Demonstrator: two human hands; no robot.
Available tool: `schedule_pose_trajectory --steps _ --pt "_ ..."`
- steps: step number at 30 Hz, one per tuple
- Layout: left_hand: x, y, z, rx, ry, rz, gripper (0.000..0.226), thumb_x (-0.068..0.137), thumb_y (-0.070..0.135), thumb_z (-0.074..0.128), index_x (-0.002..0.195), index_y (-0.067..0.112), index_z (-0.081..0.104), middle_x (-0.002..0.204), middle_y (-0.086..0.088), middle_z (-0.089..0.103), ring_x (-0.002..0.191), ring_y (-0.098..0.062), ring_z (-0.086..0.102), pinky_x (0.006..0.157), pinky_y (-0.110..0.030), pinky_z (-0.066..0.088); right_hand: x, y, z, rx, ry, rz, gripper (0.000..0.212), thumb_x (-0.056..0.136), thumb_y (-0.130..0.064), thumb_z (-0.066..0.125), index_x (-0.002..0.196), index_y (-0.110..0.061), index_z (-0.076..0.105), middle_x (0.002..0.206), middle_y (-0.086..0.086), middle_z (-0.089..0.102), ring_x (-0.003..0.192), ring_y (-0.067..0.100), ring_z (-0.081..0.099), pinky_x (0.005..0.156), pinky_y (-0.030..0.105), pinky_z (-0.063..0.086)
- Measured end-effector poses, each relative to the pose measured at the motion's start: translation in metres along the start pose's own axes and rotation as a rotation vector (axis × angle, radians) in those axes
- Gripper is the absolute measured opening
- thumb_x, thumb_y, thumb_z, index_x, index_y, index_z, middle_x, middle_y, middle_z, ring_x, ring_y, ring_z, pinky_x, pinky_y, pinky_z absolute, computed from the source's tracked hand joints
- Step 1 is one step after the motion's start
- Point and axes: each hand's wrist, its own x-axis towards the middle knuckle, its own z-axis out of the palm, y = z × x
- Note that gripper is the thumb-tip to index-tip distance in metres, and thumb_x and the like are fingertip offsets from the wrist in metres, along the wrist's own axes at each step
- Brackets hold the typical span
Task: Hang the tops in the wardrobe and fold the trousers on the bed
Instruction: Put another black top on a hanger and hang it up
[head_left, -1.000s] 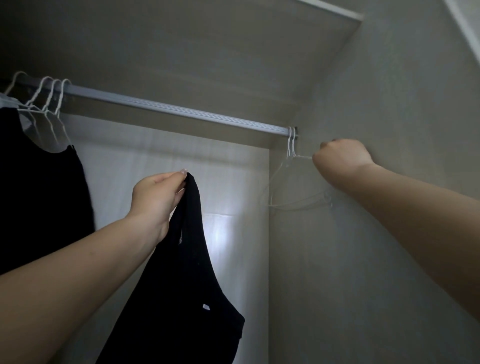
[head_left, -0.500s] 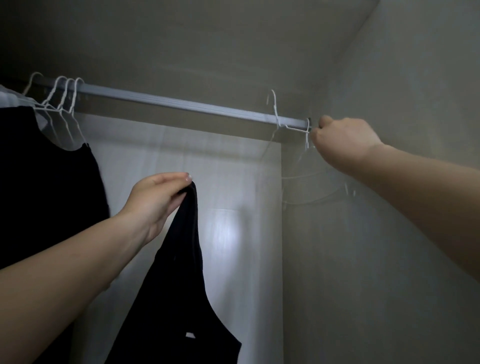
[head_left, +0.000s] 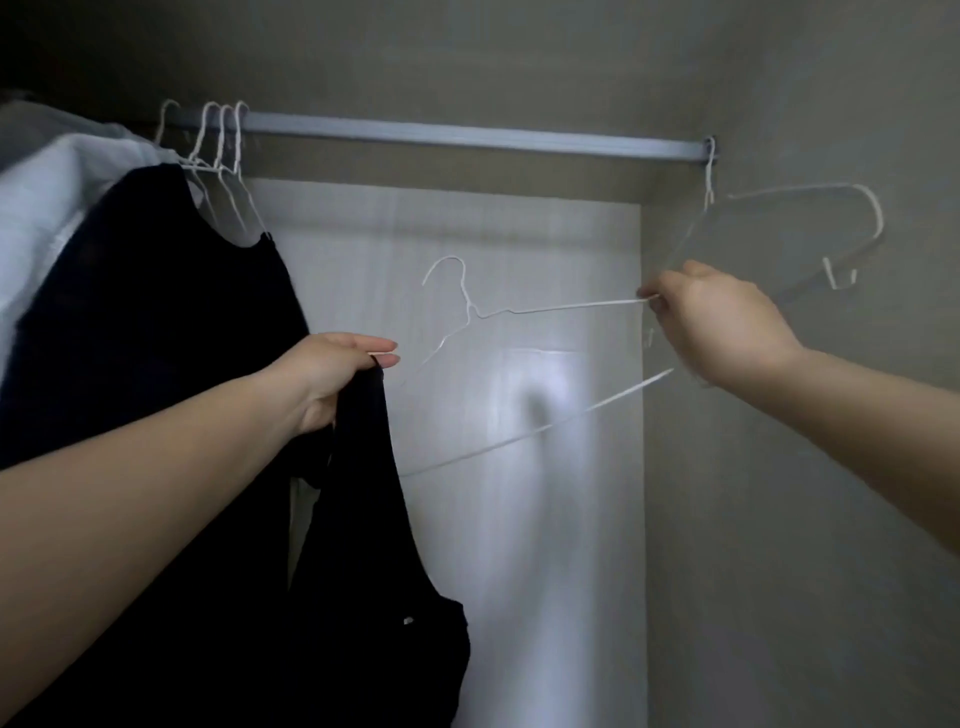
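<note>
My left hand (head_left: 332, 376) grips a black sleeveless top (head_left: 384, 561) by its strap, and the top hangs down from it. My right hand (head_left: 711, 322) pinches one end of a white wire hanger (head_left: 519, 312), held free in the air below the wardrobe rail (head_left: 467, 136). The hanger's hook points up and left, close to my left hand's fingertips. One more white hanger (head_left: 810, 239) stays on the rail's right end, against the side wall.
A black garment (head_left: 156, 312) and a white one (head_left: 47, 192) hang at the rail's left end, with several white hanger hooks (head_left: 218, 135) bunched there. The wardrobe's back panel (head_left: 519, 519) and right side wall (head_left: 805, 519) close in the space.
My right hand lifted one white hanger off the rail's right end and brought it down and left, toward my left hand. My left hand kept hold of the black top.
</note>
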Motion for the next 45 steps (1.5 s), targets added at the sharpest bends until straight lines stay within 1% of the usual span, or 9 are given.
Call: schedule_pose_trajectory --steps 5,8,11,14,25,30,37,42,45 --pt "0.002 -0.027 -0.032 0.372 0.061 0.118 0.012 0.087 0.002 0.064 0.081 0.012 0.068 0.080 0.000 0.066 0.085 -0.013 0.061 0.080 -0.017 0.046 -0.020 -0.013 0.009 0.048 0.024 -0.074 0.025 0.097 -0.032 0.045 0.104 -0.013 0.060 0.102 0.017 0.059 0.090 0.041 0.059 0.068 0.038 0.040" --pt "0.002 -0.037 -0.055 0.794 0.107 0.226 0.017 0.080 0.018 0.076 0.069 0.015 0.064 0.071 0.004 0.062 0.072 -0.011 0.056 0.063 -0.019 0.040 -0.026 -0.016 0.007 0.031 0.038 -0.105 0.024 0.096 -0.033 0.046 0.102 -0.014 0.059 0.100 0.018 0.061 0.088 0.041 0.060 0.065 0.036 0.036" --pt "-0.001 -0.049 -0.071 1.213 0.072 0.308 0.019 0.084 0.023 0.072 0.076 0.011 0.060 0.078 0.000 0.062 0.073 -0.013 0.054 0.061 -0.025 0.037 -0.031 -0.018 0.005 0.058 0.051 -0.108 0.022 0.096 -0.031 0.047 0.101 -0.013 0.059 0.099 0.019 0.063 0.090 0.041 0.060 0.066 0.037 0.038" --pt "-0.004 -0.059 -0.076 1.341 0.059 0.307 0.016 0.089 0.023 0.064 0.084 0.011 0.055 0.082 -0.006 0.062 0.069 -0.017 0.052 0.055 -0.029 0.036 -0.036 -0.019 0.006 0.085 0.044 -0.097 0.022 0.096 -0.031 0.047 0.101 -0.014 0.059 0.099 0.019 0.063 0.091 0.040 0.059 0.066 0.037 0.038" --pt "-0.007 -0.068 -0.055 0.746 0.069 0.078 0.006 0.084 0.006 0.070 0.090 0.006 0.069 0.073 0.000 0.061 0.074 -0.012 0.056 0.068 -0.016 0.045 -0.046 -0.030 0.009 0.073 0.047 -0.100 0.024 0.098 -0.029 0.044 0.108 -0.014 0.060 0.098 0.020 0.061 0.089 0.042 0.058 0.069 0.039 0.041" --pt "-0.010 -0.062 -0.053 0.765 -0.022 0.072 0.009 0.084 -0.001 0.067 0.091 0.004 0.068 0.078 -0.005 0.063 0.087 -0.019 0.059 0.093 -0.030 0.047 -0.044 -0.023 0.000 0.022 0.073 -0.131 0.028 0.097 -0.028 0.046 0.113 -0.012 0.064 0.099 0.024 0.060 0.092 0.045 0.057 0.068 0.040 0.040" --pt "-0.015 -0.058 -0.042 0.791 -0.160 0.064 0.033 0.083 -0.020 0.047 0.101 -0.002 0.068 0.095 -0.011 0.066 0.066 -0.003 0.061 0.061 -0.004 0.048 -0.037 -0.012 -0.011 -0.019 0.105 -0.134 0.029 0.097 -0.029 0.046 0.112 -0.012 0.064 0.096 0.026 0.058 0.089 0.046 0.057 0.068 0.041 0.042" --pt "-0.025 -0.057 -0.013 0.542 -0.164 -0.008 0.041 0.083 -0.020 0.042 0.104 0.005 0.066 0.104 -0.007 0.067 0.074 -0.007 0.060 0.049 -0.009 0.048 -0.045 -0.019 -0.008 -0.015 0.084 -0.155 0.029 0.097 -0.028 0.046 0.114 -0.012 0.064 0.100 0.024 0.060 0.090 0.045 0.059 0.071 0.043 0.045" --pt "-0.027 -0.056 0.009 0.408 -0.178 -0.015 0.037 0.085 -0.013 0.042 0.098 0.013 0.065 0.102 0.002 0.069 0.076 -0.007 0.058 0.054 -0.012 0.045 -0.056 -0.026 0.000 0.002 0.044 -0.146 0.029 0.098 -0.029 0.044 0.116 -0.015 0.062 0.103 0.021 0.059 0.090 0.045 0.059 0.070 0.040 0.042"
